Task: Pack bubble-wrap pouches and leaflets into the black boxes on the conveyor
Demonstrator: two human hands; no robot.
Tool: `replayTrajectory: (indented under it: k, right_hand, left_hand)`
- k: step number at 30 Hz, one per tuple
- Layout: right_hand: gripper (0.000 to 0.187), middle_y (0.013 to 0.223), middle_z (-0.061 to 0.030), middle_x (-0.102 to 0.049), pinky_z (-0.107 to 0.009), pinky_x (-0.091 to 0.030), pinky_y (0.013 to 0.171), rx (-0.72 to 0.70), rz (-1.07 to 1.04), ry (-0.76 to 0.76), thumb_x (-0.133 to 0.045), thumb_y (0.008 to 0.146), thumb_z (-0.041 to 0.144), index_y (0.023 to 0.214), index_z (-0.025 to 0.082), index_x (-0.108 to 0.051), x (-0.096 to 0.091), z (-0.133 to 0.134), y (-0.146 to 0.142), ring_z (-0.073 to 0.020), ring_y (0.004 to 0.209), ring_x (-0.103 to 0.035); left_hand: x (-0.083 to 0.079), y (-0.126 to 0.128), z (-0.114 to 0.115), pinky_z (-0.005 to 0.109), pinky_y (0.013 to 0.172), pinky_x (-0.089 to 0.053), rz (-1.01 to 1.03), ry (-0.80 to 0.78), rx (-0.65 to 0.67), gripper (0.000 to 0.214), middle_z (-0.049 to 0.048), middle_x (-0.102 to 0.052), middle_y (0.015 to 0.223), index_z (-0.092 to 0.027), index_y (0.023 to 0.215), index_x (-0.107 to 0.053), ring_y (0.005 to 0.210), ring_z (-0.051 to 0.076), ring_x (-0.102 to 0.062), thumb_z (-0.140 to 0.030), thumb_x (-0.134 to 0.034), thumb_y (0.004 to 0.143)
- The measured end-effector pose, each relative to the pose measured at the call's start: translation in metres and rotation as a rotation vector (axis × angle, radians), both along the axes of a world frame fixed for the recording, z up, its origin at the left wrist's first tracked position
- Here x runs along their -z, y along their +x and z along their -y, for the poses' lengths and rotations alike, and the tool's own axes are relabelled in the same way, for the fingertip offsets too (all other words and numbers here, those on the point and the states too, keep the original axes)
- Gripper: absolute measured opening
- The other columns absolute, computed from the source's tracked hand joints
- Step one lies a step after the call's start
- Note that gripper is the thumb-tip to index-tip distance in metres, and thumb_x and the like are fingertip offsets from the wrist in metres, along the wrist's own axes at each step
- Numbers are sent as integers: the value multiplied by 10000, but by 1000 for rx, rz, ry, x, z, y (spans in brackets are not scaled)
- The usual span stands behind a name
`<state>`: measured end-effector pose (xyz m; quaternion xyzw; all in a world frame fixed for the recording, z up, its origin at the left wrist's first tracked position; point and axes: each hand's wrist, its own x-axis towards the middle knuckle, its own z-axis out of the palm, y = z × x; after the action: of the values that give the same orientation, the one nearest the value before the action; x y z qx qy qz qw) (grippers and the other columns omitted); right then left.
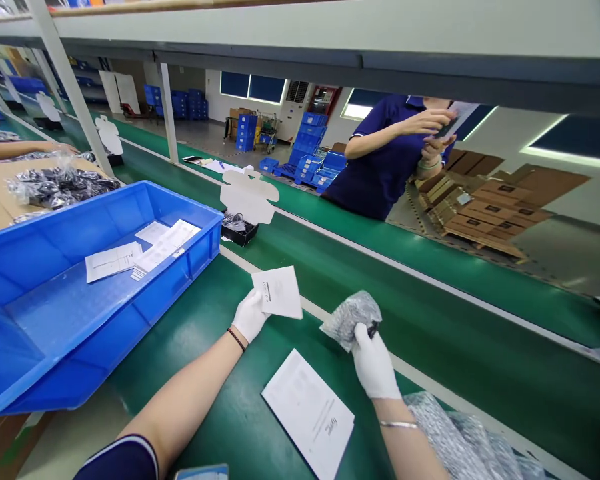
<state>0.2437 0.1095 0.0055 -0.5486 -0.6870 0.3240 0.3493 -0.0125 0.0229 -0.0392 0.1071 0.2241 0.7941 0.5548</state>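
Note:
My left hand (251, 316), in a white glove, is closed on the edge of a white printed booklet (283, 292) held above the green work surface. In my gloved right hand (374, 363) is a crinkled bubble-wrap bag (353, 319), pinched between thumb and fingers; something dark shows at its edge, too small to name. Between my forearms lies a stack of white booklets (310, 413) with print on the top cover. Several more bubble-wrap bags (455, 433) lie under and beside my right forearm.
A blue bin (180, 267) holding papers stands at left. Beyond it, plastic-wrapped dark parts (63, 183) lie in a carton. An open black box (240, 230) with a white lid sits on the conveyor (430, 333). Across it, a co-worker (380, 153) holds something flat. A shelf (300, 33) hangs overhead.

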Motion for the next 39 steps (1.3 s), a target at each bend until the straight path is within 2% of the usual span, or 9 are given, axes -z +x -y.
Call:
replayTrajectory:
  k: [2,4,9,14,18,26,29,32,39]
  right_hand:
    - [630,1418,-141,-576,-410,-376,1158,-99,26,-32,-419,938,574,1397,165,-556,-22,-16,-28,-300,1320,-529]
    - [647,1482,-139,-516,-414,-371,1163,-257,101,-34,-436,933,520,1466,156,-480,-43,-33,-64,-293,1353,-497]
    - [718,1504,-177,-479,-479,-400,1122,-523,437,44,-435,952,438,1582,133,-275,-81,-78,-171,-348,1331,-513]
    - [676,1435,-167,-554,-467,-450,1059,-521,504,175,-465,951,378,1568,155,-303,-98,-134,-267,-353,1255,-573]
    - [634,1445,-175,-540,-450,-430,1086,-399,540,112,-440,958,309,1552,117,-326,-84,-163,-313,-327,1291,-541]
    - [480,1297,-200,-621,-417,-477,978,-297,617,54,-387,955,180,1417,74,-462,-36,-157,-341,-308,1150,-609]
    - [445,1310,-253,-579,-461,-437,1006,-255,666,109,-384,996,311,1297,40,-570,-28,-149,-334,-360,1184,-557]
    - [651,1310,-281,-555,-474,-402,1031,-259,788,181,-417,978,558,1292,7,-568,-24,-143,-322,-390,1205,-510]
    - [879,1482,-270,-431,-492,-256,1145,-266,851,242,-324,955,696,1495,2,-339,-13,-132,-295,-366,1364,-375]
  left_hand:
    - [4,-2,0,291,649,-467,34,44,71,328,8,-635,695,-171,898,-655,657,148,-606,-412,-809,738]
    - [7,-2,0,269,514,-347,27,129,136,431,-52,-431,497,-160,782,-627,462,106,-422,-547,-797,704]
    - [5,0,0,278,503,-200,-49,266,218,476,-84,-268,463,-158,775,-614,427,90,-265,-610,-755,720]
    - [-1,2,5,288,532,-178,-42,307,227,443,-78,-267,493,-158,802,-620,450,92,-248,-597,-684,797]
    - [-3,6,6,294,546,-183,-50,271,221,464,-78,-255,502,-161,807,-614,466,95,-247,-621,-667,802]
    - [1,10,1,293,509,-140,-82,189,298,489,-90,-213,463,-164,801,-596,420,77,-177,-650,-654,806]
    - [1,11,1,290,500,-134,-84,175,287,513,-89,-206,461,-163,798,-598,411,76,-173,-675,-633,811]
    - [0,11,2,289,497,-144,-73,177,279,518,-82,-217,476,-160,806,-605,419,78,-183,-677,-593,841]
    - [-2,12,0,281,502,-227,-148,104,225,536,-72,-260,469,-161,778,-625,437,89,-262,-696,-633,805]
